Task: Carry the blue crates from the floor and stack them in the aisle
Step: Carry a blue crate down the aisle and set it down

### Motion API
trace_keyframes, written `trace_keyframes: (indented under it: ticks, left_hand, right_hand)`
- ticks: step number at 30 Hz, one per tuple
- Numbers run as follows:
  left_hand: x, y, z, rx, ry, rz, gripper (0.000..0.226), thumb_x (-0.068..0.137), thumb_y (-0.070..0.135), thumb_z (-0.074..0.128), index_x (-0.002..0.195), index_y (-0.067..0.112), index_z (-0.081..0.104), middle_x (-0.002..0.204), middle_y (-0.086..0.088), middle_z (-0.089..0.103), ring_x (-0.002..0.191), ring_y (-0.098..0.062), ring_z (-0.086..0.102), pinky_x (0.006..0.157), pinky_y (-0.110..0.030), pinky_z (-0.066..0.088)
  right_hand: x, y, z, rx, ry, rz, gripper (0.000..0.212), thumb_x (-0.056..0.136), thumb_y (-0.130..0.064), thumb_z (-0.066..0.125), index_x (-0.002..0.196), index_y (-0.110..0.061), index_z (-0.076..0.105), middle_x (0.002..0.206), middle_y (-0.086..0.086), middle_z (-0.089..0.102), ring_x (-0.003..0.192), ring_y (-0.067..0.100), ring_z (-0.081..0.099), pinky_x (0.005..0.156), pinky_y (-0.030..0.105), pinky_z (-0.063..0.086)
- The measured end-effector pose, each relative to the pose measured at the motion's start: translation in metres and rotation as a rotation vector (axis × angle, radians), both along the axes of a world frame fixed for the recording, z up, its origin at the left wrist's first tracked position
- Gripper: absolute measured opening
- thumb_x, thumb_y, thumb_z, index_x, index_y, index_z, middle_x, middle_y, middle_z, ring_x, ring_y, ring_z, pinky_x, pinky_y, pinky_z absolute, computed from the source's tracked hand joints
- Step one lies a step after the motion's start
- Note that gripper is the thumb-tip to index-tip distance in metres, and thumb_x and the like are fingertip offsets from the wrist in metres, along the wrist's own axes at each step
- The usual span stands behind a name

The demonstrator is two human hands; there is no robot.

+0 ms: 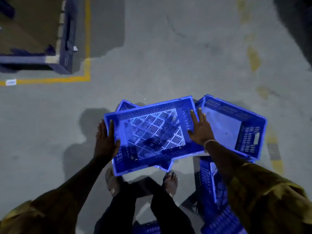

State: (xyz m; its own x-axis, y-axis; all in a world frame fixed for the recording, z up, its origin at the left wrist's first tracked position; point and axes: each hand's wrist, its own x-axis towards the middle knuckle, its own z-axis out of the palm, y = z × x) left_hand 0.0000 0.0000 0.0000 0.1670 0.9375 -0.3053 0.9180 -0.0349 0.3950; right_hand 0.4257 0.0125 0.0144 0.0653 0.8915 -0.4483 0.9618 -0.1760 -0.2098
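Note:
A blue slotted crate (152,134) is held level in front of me, open side up, above another blue crate (125,104) on the floor that lies at a different angle beneath it. My left hand (106,139) grips its left rim, thumb inside. My right hand (201,128) grips the right rim, fingers flat along the wall. A second blue crate (236,125) sits on the floor just right of it. One more blue crate (212,188) lies under my right forearm.
Grey concrete floor (160,56) stretches ahead. A dark blue pallet with a cardboard load (33,31) stands at top left inside a yellow floor line (87,48). My sandalled feet (170,183) are just behind the held crate. A dark object fills the top right corner.

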Motion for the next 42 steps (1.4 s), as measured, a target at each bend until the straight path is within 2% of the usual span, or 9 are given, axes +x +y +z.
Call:
trace_keyframes:
  ticks: [3, 5, 8, 10, 16, 25, 32, 36, 42]
  left_hand:
    - [0.003, -0.009, -0.037, -0.085, 0.017, 0.189, 0.089, 0.094, 0.027, 0.064, 0.162, 0.023, 0.007, 0.165, -0.028, -0.009, 0.150, -0.053, 0.009, 0.105, -0.069, 0.033]
    - [0.006, -0.020, -0.062, -0.132, -0.016, 0.244, 0.093, 0.094, 0.023, 0.066, 0.162, 0.028, 0.004, 0.165, -0.028, -0.012, 0.140, -0.056, 0.034, 0.091, -0.058, 0.047]
    - [0.012, -0.031, -0.081, -0.226, -0.011, 0.348, 0.089, 0.096, 0.014, 0.059, 0.162, 0.031, 0.003, 0.155, -0.032, 0.022, 0.103, -0.052, 0.061, 0.070, -0.045, 0.046]
    - [0.013, -0.033, -0.082, -0.237, 0.053, 0.408, 0.087, 0.094, 0.008, 0.056, 0.162, 0.032, 0.007, 0.135, -0.029, 0.040, 0.087, -0.048, 0.061, 0.066, -0.044, 0.042]
    - [-0.009, -0.027, -0.066, -0.225, 0.061, 0.356, 0.081, 0.094, 0.013, 0.055, 0.162, 0.030, 0.013, 0.120, -0.026, 0.045, 0.084, -0.045, 0.060, 0.068, -0.042, 0.044]
    - [-0.051, -0.010, 0.035, -0.142, -0.020, 0.373, 0.076, 0.097, 0.012, 0.051, 0.162, 0.026, 0.013, 0.113, -0.025, 0.044, 0.089, -0.045, 0.056, 0.071, -0.045, 0.046]
    - [-0.122, -0.004, 0.133, -0.036, 0.019, 0.363, 0.081, 0.093, 0.005, 0.051, 0.162, 0.014, 0.009, 0.105, -0.033, 0.047, 0.100, -0.047, 0.051, 0.071, -0.047, 0.048]
    - [-0.166, -0.016, 0.203, 0.049, 0.011, 0.419, 0.081, 0.090, -0.001, 0.054, 0.161, 0.011, 0.018, 0.115, -0.034, 0.044, 0.092, -0.052, 0.055, 0.077, -0.049, 0.048]
    - [-0.247, -0.054, 0.283, 0.168, 0.053, 0.541, 0.074, 0.091, 0.001, 0.049, 0.160, 0.011, 0.023, 0.125, -0.034, 0.044, 0.105, -0.054, 0.054, 0.083, -0.052, 0.048]
  right_hand:
    - [0.018, 0.009, -0.040, -0.025, 0.008, -0.042, 0.099, 0.083, -0.024, 0.068, 0.160, -0.025, 0.006, 0.167, 0.012, -0.011, 0.148, 0.045, 0.021, 0.098, 0.057, 0.045]
    - [0.023, 0.014, -0.065, -0.077, 0.021, -0.073, 0.098, 0.084, -0.017, 0.065, 0.160, -0.028, 0.005, 0.166, 0.012, -0.013, 0.132, 0.047, 0.043, 0.087, 0.048, 0.051]
    - [0.024, 0.017, -0.089, -0.134, 0.026, -0.112, 0.093, 0.087, -0.008, 0.059, 0.160, -0.029, 0.005, 0.165, 0.019, -0.008, 0.112, 0.049, 0.056, 0.081, 0.041, 0.048]
    - [0.026, 0.018, -0.097, -0.135, -0.009, -0.144, 0.090, 0.089, -0.004, 0.055, 0.160, -0.031, 0.007, 0.164, 0.022, -0.002, 0.108, 0.049, 0.057, 0.080, 0.041, 0.048]
    - [0.026, 0.022, -0.076, -0.091, -0.024, -0.086, 0.085, 0.090, 0.000, 0.050, 0.160, -0.028, 0.012, 0.162, 0.026, 0.007, 0.092, 0.046, 0.061, 0.074, 0.042, 0.048]
    - [-0.008, 0.050, 0.032, -0.056, 0.008, -0.025, 0.081, 0.088, -0.004, 0.055, 0.159, -0.023, 0.020, 0.161, 0.025, 0.011, 0.119, 0.044, 0.057, 0.090, 0.042, 0.048]
    - [-0.070, 0.089, 0.142, 0.083, 0.071, 0.096, 0.081, 0.083, 0.000, 0.057, 0.157, -0.017, 0.028, 0.138, 0.029, 0.036, 0.103, 0.050, 0.059, 0.087, 0.049, 0.049]
    - [-0.127, 0.112, 0.207, 0.147, 0.077, 0.187, 0.080, 0.085, -0.002, 0.058, 0.157, -0.015, 0.028, 0.134, 0.029, 0.039, 0.101, 0.051, 0.058, 0.087, 0.050, 0.049]
    - [-0.232, 0.133, 0.287, 0.199, 0.114, 0.293, 0.080, 0.085, -0.004, 0.058, 0.158, -0.017, 0.027, 0.136, 0.028, 0.037, 0.104, 0.050, 0.058, 0.090, 0.048, 0.048]
